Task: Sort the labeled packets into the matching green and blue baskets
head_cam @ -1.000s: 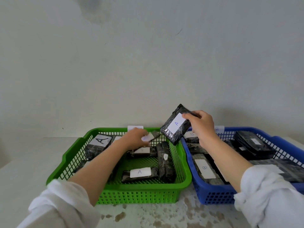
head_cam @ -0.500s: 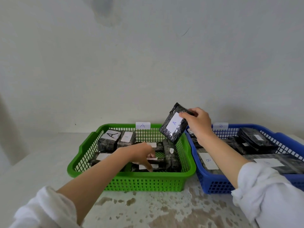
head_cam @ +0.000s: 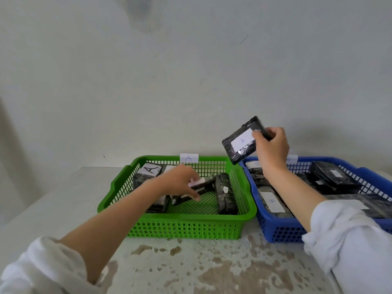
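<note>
**Packet marked A held up at the gap between two baskets**

A black wrapped packet (head_cam: 241, 143) with a white label marked A is pinched at its upper right corner by the right hand (head_cam: 271, 149), thumb on the labelled face and fingers curled behind it. The packet is held tilted in the air, above the place where the far right corner of the green basket (head_cam: 184, 224) meets the far left corner of the blue basket (head_cam: 282, 231). It touches neither basket.

The left hand (head_cam: 180, 183) is reached into the green basket, palm down, with the fingers bent over a dark packet with a white label (head_cam: 201, 185) near the middle. The fingers are seen lying on this packet; whether it is gripped or only touched cannot be told, as the picture is blurred there.

A white tag marked A (head_cam: 189, 158) is fixed to the far rim of the green basket. Inside it, a packet with a large A (head_cam: 148, 171) is seen at the far left, and a long dark packet (head_cam: 225, 193) with a small label lies along the right wall. Part of the basket floor between them is bare.

The blue basket stands just beside the green one, on its right. Several dark packets are piled in it; one near the front left bears a label marked B (head_cam: 272, 201). A tag on its far rim is mostly hidden by the right wrist.

Both baskets rest on a pale table (head_cam: 191, 268) with brown worn patches. White sleeves are rolled up on both arms.
</note>
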Available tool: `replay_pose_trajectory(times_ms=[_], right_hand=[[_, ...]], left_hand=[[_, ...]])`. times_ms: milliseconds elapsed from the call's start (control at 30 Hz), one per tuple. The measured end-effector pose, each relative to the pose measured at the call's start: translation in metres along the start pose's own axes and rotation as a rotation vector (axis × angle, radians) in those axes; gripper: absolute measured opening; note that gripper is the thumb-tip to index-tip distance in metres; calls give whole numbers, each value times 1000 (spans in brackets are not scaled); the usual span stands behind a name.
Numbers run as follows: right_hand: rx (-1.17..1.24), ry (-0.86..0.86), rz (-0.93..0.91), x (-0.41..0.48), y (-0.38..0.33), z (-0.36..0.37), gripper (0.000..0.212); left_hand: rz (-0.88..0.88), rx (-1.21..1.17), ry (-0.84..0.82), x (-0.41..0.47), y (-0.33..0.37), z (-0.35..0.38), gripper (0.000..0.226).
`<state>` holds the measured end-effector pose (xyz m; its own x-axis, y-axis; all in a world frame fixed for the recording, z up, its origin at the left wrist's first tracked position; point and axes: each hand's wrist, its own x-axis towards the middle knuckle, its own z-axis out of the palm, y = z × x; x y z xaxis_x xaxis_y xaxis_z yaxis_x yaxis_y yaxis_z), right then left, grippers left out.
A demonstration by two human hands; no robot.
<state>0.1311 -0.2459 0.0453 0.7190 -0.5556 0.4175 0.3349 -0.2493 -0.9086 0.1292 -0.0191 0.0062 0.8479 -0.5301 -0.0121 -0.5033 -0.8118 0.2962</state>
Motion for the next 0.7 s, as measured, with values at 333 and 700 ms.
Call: replay_pose_trajectory(times_ms=[333, 700], right_hand=[[-224, -754, 227, -47, 8, 33, 48], [-948, -1171, 96, -61, 24, 52, 75]], left_hand=[[-176, -218, 387, -42, -31, -45, 31], [-169, -226, 508, -36, -34, -41, 41]])
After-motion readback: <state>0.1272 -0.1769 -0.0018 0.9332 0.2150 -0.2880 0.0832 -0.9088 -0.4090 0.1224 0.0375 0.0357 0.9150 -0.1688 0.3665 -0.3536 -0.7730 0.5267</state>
